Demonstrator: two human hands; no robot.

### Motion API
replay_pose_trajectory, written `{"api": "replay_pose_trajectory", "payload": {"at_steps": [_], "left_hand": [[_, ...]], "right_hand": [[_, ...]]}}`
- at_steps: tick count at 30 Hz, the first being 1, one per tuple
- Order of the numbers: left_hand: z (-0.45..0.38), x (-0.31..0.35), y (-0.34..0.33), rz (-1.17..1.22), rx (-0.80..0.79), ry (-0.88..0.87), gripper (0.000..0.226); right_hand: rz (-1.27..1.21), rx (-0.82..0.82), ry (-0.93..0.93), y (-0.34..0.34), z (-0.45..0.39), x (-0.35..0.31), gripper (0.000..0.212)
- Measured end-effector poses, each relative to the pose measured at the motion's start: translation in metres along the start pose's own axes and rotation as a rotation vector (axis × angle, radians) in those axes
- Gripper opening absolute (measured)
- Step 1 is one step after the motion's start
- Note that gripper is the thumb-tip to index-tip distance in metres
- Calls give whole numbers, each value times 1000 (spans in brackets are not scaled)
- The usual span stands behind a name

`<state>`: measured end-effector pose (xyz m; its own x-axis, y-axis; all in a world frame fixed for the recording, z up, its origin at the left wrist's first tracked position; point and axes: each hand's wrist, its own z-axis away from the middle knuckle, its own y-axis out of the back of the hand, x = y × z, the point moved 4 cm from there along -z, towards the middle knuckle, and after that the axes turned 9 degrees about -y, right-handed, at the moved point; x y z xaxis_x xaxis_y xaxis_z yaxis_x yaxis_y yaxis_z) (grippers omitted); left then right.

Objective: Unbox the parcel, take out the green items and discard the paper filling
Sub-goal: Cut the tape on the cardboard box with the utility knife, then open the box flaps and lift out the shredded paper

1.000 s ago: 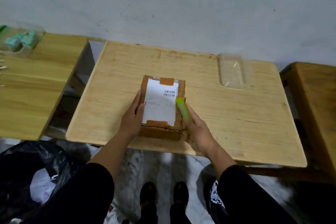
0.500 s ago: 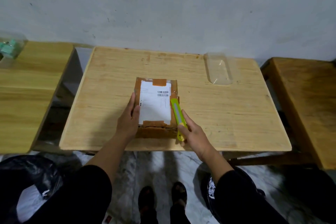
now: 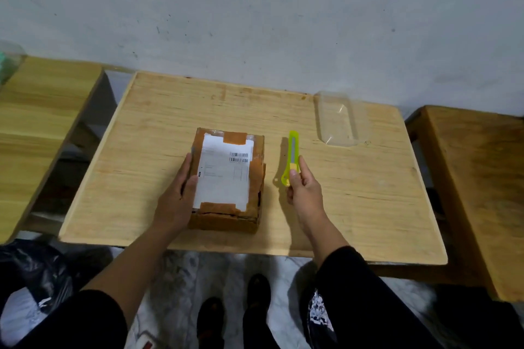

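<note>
We note the chief risk at this stage: the parcel looks still taped along its near edge, and if our left hand lets go during a cut, the box could slide on the wooden surface and the blade could skid toward the steadying fingers. A deep cut could also score the contents, which we cannot see. The parcel sits near the middle of the surface, label up. Our left hand rests on its left side, fingers extended along the side wall and thumb lying on the label. Our right hand is held clear to the right of the box, its fingers closed round the lower end of the yellow-green utility knife, not touching the parcel.
</note>
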<state>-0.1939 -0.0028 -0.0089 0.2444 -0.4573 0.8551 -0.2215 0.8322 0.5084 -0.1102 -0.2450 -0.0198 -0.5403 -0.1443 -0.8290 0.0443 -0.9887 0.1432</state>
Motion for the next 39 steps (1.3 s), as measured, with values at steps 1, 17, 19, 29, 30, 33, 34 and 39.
{"api": "replay_pose_trajectory", "payload": {"at_steps": [1,17,19,29,30,33,34,39], "left_hand": [[1,1,-1,1,15,13,48],[1,8,-2,30,93,111,45],[2,11,-3,20,102,118,45],[3,16,-1,59,85,100,44],[2,15,-1,58,83,95,44],[-2,13,2,66,45,62,46],[-6,13,5,68,27,42,46],[-46,17,24,-259,72,-73,46]], "right_hand": [[6,5,-8,1,-13,-2,50],[285,89,34,7,-129,-64,56],[353,109,52,5,-124,-65,61],[584,-344,483,-68,-59,-81,40],[601,-362,480,-71,-56,-81,40],[622,-338,478,-72,-51,-78,36],[607,-308,476,-71,-50,-77,35],[546,-75,408,-59,-33,-63,35]]}}
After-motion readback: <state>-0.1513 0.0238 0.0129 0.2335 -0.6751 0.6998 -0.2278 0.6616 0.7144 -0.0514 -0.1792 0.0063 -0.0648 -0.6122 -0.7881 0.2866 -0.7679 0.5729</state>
